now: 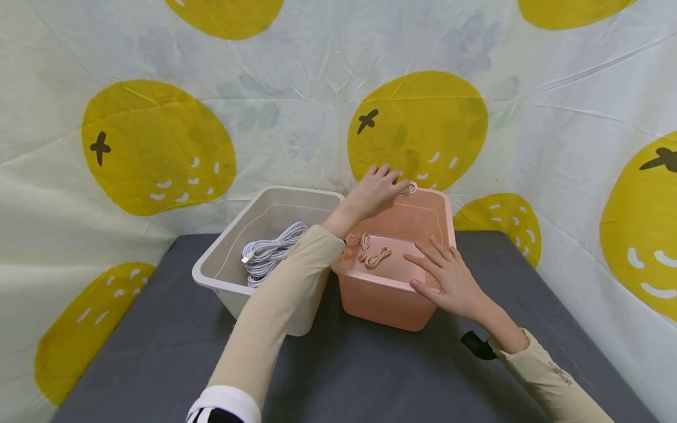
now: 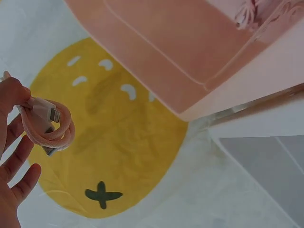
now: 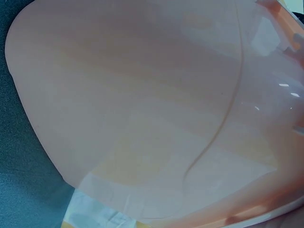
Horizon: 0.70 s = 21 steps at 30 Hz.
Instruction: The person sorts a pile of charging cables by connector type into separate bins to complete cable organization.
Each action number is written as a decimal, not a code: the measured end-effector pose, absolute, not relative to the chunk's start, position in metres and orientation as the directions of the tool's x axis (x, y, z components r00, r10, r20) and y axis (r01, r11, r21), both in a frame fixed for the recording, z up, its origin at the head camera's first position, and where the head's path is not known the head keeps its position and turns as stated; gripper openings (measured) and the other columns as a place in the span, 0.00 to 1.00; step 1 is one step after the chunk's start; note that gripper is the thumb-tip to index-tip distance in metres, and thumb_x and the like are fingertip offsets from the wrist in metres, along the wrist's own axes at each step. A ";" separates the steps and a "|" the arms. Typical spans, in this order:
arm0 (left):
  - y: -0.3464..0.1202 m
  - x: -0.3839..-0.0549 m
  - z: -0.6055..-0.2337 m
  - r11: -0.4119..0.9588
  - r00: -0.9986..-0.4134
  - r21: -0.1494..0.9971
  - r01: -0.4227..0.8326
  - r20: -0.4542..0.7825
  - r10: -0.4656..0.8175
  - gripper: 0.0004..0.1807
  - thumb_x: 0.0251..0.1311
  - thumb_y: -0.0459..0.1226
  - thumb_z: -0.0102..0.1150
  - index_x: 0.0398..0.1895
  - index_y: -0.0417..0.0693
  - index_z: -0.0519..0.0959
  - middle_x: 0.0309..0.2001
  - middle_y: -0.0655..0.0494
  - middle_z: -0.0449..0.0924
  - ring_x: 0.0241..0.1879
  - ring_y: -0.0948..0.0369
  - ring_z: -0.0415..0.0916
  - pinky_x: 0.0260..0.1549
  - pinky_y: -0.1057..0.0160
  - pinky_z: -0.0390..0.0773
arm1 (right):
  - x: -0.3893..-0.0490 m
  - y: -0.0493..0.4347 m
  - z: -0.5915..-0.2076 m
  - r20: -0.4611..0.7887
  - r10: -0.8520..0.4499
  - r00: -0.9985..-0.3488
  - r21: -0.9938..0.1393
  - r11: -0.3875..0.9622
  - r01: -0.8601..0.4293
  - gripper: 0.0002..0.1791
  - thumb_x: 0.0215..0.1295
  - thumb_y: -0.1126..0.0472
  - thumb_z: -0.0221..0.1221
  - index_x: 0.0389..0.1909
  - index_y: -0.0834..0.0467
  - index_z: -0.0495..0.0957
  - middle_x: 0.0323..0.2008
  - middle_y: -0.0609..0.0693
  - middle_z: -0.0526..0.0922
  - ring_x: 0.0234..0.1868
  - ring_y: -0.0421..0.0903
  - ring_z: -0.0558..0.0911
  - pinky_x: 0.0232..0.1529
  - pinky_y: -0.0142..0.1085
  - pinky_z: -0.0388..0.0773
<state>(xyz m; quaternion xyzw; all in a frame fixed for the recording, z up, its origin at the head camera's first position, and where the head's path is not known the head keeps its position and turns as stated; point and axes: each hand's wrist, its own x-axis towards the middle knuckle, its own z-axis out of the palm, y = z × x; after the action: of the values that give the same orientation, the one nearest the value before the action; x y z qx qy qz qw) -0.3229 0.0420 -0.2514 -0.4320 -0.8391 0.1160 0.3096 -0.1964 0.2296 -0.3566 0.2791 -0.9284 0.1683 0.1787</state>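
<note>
Between thumb and finger, my left hand (image 1: 374, 192) pinches a coiled pale pink charging cable (image 2: 50, 128), held over the back edge of the pink bin (image 1: 381, 302). Its metal plug ends show in the left wrist view. My right hand (image 1: 452, 285) has its fingers spread over the front right rim of that bin. Inside lie coiled pink cables (image 1: 378, 257), mostly toward the left side. In the right wrist view the bin's outer wall (image 3: 142, 104) fills most of the picture, with only a sliver of the hand at the lower right corner.
A light grey bin (image 1: 227, 286) stands left of the pink one, with a bundle of white cables (image 1: 270, 252) inside; my left forearm crosses over it. Both bins stand on a dark grey table (image 1: 370, 376). A fabric sheet with yellow fruit prints (image 1: 296, 129) hangs behind.
</note>
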 end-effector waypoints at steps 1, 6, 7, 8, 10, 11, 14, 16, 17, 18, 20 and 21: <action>0.042 -0.326 -0.253 0.609 -0.445 -0.455 0.649 0.422 0.790 0.15 0.62 0.38 0.43 0.52 0.55 0.70 0.48 0.54 0.74 0.47 0.54 0.68 0.47 0.58 0.67 | -0.196 0.230 -0.357 0.425 -0.458 -0.781 -0.212 0.789 -0.577 0.27 0.56 0.48 0.55 0.58 0.49 0.68 0.64 0.58 0.61 0.69 0.57 0.48 0.58 0.64 0.45; 0.044 -0.335 -0.259 0.637 -0.470 -0.427 0.642 0.437 0.767 0.14 0.62 0.37 0.44 0.50 0.55 0.71 0.46 0.55 0.76 0.46 0.55 0.69 0.45 0.58 0.68 | -0.196 0.229 -0.356 0.420 -0.456 -0.785 -0.212 0.791 -0.573 0.28 0.56 0.47 0.55 0.58 0.49 0.68 0.64 0.58 0.61 0.69 0.57 0.48 0.58 0.65 0.44; 0.044 -0.336 -0.260 0.640 -0.475 -0.423 0.641 0.436 0.765 0.14 0.61 0.37 0.44 0.49 0.55 0.72 0.45 0.55 0.76 0.45 0.55 0.69 0.45 0.58 0.68 | -0.196 0.229 -0.356 0.421 -0.456 -0.784 -0.213 0.790 -0.574 0.28 0.55 0.47 0.55 0.58 0.49 0.68 0.64 0.58 0.61 0.69 0.57 0.48 0.58 0.65 0.44; 0.044 -0.337 -0.261 0.643 -0.477 -0.423 0.639 0.437 0.762 0.13 0.61 0.37 0.44 0.48 0.55 0.72 0.45 0.56 0.76 0.45 0.55 0.70 0.44 0.58 0.69 | -0.196 0.229 -0.357 0.422 -0.457 -0.783 -0.214 0.789 -0.576 0.28 0.55 0.47 0.55 0.58 0.49 0.68 0.64 0.58 0.61 0.69 0.57 0.48 0.58 0.65 0.44; 0.044 -0.338 -0.263 0.652 -0.489 -0.412 0.636 0.438 0.754 0.13 0.62 0.38 0.44 0.48 0.55 0.72 0.45 0.55 0.76 0.46 0.55 0.70 0.44 0.58 0.69 | -0.197 0.229 -0.357 0.426 -0.458 -0.780 -0.214 0.787 -0.579 0.28 0.55 0.48 0.55 0.58 0.50 0.68 0.64 0.58 0.61 0.69 0.58 0.48 0.58 0.65 0.44; 0.044 -0.338 -0.264 0.660 -0.499 -0.403 0.634 0.439 0.748 0.13 0.62 0.39 0.44 0.49 0.55 0.72 0.45 0.55 0.76 0.46 0.55 0.70 0.45 0.57 0.69 | -0.197 0.228 -0.357 0.427 -0.459 -0.779 -0.214 0.786 -0.580 0.28 0.55 0.48 0.55 0.58 0.50 0.68 0.64 0.58 0.61 0.69 0.58 0.48 0.58 0.65 0.44; 0.043 -0.339 -0.265 0.688 -0.545 -0.393 0.611 0.422 0.725 0.16 0.62 0.41 0.45 0.53 0.56 0.70 0.48 0.56 0.75 0.49 0.54 0.70 0.47 0.56 0.69 | -0.197 0.228 -0.357 0.426 -0.460 -0.779 -0.217 0.784 -0.581 0.28 0.55 0.47 0.55 0.58 0.50 0.68 0.64 0.58 0.61 0.69 0.57 0.48 0.58 0.65 0.44; 0.041 -0.340 -0.265 0.701 -0.569 -0.390 0.597 0.410 0.713 0.18 0.62 0.41 0.46 0.55 0.57 0.68 0.49 0.56 0.75 0.50 0.54 0.69 0.48 0.55 0.68 | -0.197 0.228 -0.358 0.426 -0.460 -0.779 -0.216 0.784 -0.582 0.28 0.55 0.47 0.55 0.58 0.49 0.68 0.64 0.58 0.61 0.69 0.57 0.48 0.58 0.64 0.44; 0.040 -0.341 -0.265 0.703 -0.577 -0.391 0.594 0.402 0.711 0.18 0.61 0.41 0.47 0.55 0.57 0.68 0.49 0.56 0.75 0.50 0.54 0.69 0.48 0.55 0.68 | -0.197 0.229 -0.358 0.426 -0.461 -0.778 -0.215 0.784 -0.583 0.28 0.55 0.47 0.55 0.58 0.49 0.68 0.64 0.58 0.61 0.69 0.57 0.48 0.58 0.65 0.44; 0.039 -0.340 -0.264 0.703 -0.581 -0.394 0.591 0.396 0.711 0.18 0.60 0.40 0.48 0.55 0.56 0.69 0.48 0.56 0.75 0.50 0.54 0.69 0.49 0.55 0.67 | -0.197 0.229 -0.358 0.428 -0.462 -0.777 -0.213 0.784 -0.584 0.28 0.55 0.47 0.55 0.58 0.49 0.67 0.64 0.58 0.61 0.69 0.57 0.48 0.58 0.65 0.44; 0.036 -0.340 -0.261 0.700 -0.580 -0.388 0.599 0.392 0.714 0.16 0.59 0.39 0.49 0.51 0.55 0.70 0.46 0.55 0.76 0.49 0.54 0.69 0.48 0.54 0.68 | -0.198 0.230 -0.358 0.431 -0.464 -0.774 -0.208 0.784 -0.585 0.28 0.55 0.48 0.56 0.58 0.48 0.67 0.64 0.58 0.61 0.69 0.57 0.48 0.57 0.65 0.45; 0.034 -0.339 -0.260 0.697 -0.578 -0.381 0.607 0.390 0.717 0.15 0.58 0.39 0.50 0.49 0.54 0.71 0.45 0.55 0.76 0.49 0.54 0.69 0.48 0.54 0.68 | -0.198 0.230 -0.358 0.433 -0.464 -0.773 -0.206 0.784 -0.586 0.28 0.55 0.48 0.56 0.58 0.48 0.67 0.64 0.58 0.61 0.69 0.57 0.48 0.57 0.65 0.45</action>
<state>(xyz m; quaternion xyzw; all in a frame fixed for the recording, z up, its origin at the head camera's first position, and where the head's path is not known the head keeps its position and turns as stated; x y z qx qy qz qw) -0.3391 0.0344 -0.2603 -0.3752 -0.8822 0.1032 0.2652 -0.1977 0.2299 -0.3576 0.2831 -0.9267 0.1667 0.1825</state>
